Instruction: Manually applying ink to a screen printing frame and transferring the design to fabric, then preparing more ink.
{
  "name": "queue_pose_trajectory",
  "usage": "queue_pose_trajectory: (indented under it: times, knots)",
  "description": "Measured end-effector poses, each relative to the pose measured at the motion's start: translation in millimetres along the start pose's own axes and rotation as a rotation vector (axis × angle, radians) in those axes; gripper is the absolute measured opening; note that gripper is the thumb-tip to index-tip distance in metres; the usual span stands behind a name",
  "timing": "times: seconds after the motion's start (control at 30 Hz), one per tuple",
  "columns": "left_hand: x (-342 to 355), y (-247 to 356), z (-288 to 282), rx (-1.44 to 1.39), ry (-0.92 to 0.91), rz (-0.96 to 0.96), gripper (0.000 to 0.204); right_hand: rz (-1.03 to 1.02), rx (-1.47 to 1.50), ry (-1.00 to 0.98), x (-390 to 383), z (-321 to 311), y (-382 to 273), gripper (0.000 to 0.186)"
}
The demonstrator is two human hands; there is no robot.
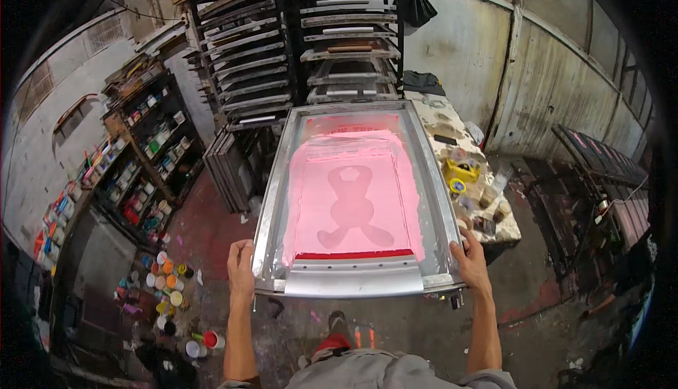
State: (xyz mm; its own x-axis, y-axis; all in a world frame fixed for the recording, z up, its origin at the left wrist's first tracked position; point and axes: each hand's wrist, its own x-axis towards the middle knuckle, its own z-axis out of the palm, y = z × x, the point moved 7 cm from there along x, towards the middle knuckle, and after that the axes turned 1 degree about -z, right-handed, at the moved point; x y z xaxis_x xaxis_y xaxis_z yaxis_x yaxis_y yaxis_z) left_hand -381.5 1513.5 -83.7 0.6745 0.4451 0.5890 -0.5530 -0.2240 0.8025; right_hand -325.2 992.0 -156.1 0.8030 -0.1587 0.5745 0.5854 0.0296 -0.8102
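Note:
A screen-printing frame (271, 198) with metal sides lies in front of me. Pink ink (404, 198) coats most of its mesh, and a darker figure with a rounded body and two feet shows through it. Across the near end rests a squeegee (353, 282) with a silver holder and a red blade; neither hand touches it. My left hand (241, 269) grips the frame near its close left corner, fingers curled at the edge. At the close right corner my right hand (472, 265) holds the other side, thumb on top. The undersides of both grips are hidden.
Behind the frame stands a tall drying rack (244, 57) of stacked screens. A stained table (441, 117) with cups and a yellow container (461, 171) adjoins on the right. Shelves (159, 142) of ink pots line the left; open paint tubs (169, 283) sit on the floor.

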Motion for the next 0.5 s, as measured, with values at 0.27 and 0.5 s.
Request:
queue_pose_trajectory:
  times: [0.27,0.5]
  knots:
    - [1,15,8,0.042,-0.022,0.011,0.033,0.054,-0.003,-0.031,20,-7,19,0.058]
    - [3,9,10,0.103,0.011,-0.009,0.035,0.008,-0.044,-0.059,35,-8,25,0.057]
